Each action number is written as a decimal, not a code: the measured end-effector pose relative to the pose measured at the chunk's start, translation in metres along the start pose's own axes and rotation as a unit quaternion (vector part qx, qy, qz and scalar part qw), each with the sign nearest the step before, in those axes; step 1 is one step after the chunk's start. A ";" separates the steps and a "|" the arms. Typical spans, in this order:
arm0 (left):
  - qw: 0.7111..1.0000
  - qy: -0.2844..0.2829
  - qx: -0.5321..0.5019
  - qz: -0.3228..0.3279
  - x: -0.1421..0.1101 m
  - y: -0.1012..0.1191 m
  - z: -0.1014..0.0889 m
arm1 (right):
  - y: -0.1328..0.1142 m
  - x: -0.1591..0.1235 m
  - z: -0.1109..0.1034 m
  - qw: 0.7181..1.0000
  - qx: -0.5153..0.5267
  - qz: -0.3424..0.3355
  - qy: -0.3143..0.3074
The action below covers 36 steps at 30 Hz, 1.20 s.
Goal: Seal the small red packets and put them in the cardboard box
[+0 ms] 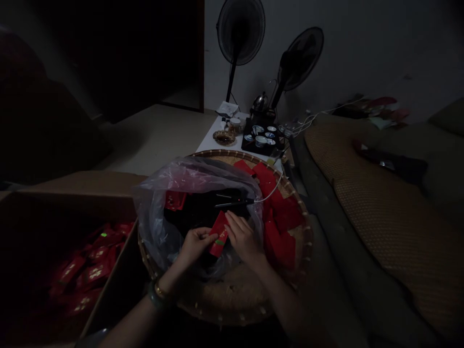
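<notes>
A small red packet (219, 234) with a green mark and gold print is held between my hands over a clear plastic bag (154, 227). My left hand (197, 244) pinches its left edge between thumb and fingers. The fingers of my right hand (243, 237) lie along its right edge, with the thumb on its face. Just beyond them rests a black two-armed tool (234, 201) like a hair straightener, its arms apart, on a white cord. Another red packet (175, 200) sits inside the bag. Flat red pouches (277, 212) lie to the right on the round woven bamboo tray (232, 302).
A cardboard box (90, 181) at left holds several filled red packets (96, 263). Beyond the tray, a white table (210, 140) bears a black tea tray (248, 145) with cups. Two standing fans (241, 31) are behind. A sofa with a woven mat (377, 208) runs along the right.
</notes>
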State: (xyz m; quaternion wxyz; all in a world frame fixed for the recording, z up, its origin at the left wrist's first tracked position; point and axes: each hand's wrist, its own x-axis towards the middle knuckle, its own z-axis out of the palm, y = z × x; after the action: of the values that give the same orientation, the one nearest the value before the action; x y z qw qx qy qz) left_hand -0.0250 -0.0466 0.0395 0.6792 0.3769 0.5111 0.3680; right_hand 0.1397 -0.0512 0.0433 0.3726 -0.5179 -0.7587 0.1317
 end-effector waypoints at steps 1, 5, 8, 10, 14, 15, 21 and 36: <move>1.000 -0.003 0.007 0.006 0.000 0.000 0.000 | 0.000 0.001 0.000 1.000 0.013 0.009 0.001; 0.992 0.009 0.106 0.074 -0.003 -0.001 -0.003 | 0.003 0.006 -0.001 0.991 0.068 0.113 0.009; 0.977 0.024 0.180 0.115 -0.005 0.000 -0.006 | 0.007 0.007 -0.004 0.989 0.042 0.142 0.011; 0.971 0.027 0.201 0.125 -0.004 0.001 -0.008 | 0.009 0.006 -0.007 0.994 -0.001 0.105 0.020; 0.971 0.043 0.202 0.121 -0.002 0.001 -0.011 | 0.007 0.002 -0.011 1.000 0.017 -0.003 -0.002; 0.972 0.047 0.198 0.118 -0.001 0.001 -0.011 | 0.006 0.001 -0.011 0.999 0.039 -0.014 -0.012; 0.966 0.018 0.222 0.130 -0.005 0.005 -0.012 | 0.007 -0.001 -0.007 0.967 0.194 0.128 -0.107; 0.994 -0.105 -0.014 0.005 0.001 -0.001 -0.018 | 0.014 -0.016 0.003 0.802 0.473 0.271 -0.243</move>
State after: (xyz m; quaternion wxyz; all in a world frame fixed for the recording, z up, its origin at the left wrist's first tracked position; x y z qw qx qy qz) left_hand -0.0424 -0.0434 0.0350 0.7327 0.4067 0.4299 0.3361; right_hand 0.1499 -0.0592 0.0260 0.3239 -0.4126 -0.4963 0.6918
